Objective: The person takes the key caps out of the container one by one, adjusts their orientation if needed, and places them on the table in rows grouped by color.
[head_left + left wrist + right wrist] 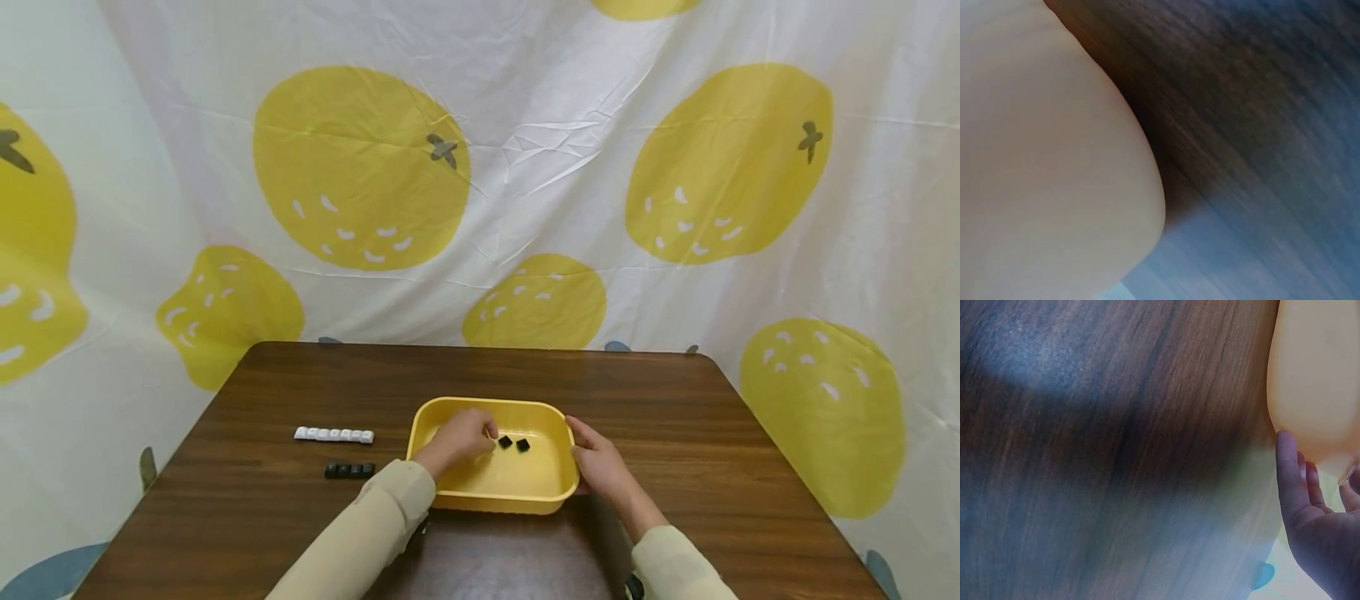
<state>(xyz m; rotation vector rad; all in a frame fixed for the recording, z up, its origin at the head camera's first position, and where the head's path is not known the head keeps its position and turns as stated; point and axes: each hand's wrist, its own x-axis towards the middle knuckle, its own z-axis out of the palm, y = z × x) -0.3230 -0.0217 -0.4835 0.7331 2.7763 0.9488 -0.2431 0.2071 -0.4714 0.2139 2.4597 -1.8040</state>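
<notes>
A yellow plastic tray (pixel 495 504) stands on the wooden table. My left hand (pixel 459 437) reaches inside over its left rim, fingers bent towards the thumb; I cannot tell if something small is between the fingertips. Just right of these fingertips, two black keycaps (pixel 514 444) lie on the tray floor. My right hand (pixel 603 467) grips the tray's right end, thumb at the rim. In the right wrist view, its fingers (pixel 1290 469) lie against the tray's outer wall (pixel 1316 381). A smooth beige surface (pixel 1054 175) fills much of the left wrist view.
Left of the tray, a row of several white keycaps (pixel 333 435) lies on the table (pixel 637 375). Nearer to me is a shorter row of black keycaps (pixel 349 471). Behind the table's far edge hangs a lemon-patterned cloth (pixel 540 183).
</notes>
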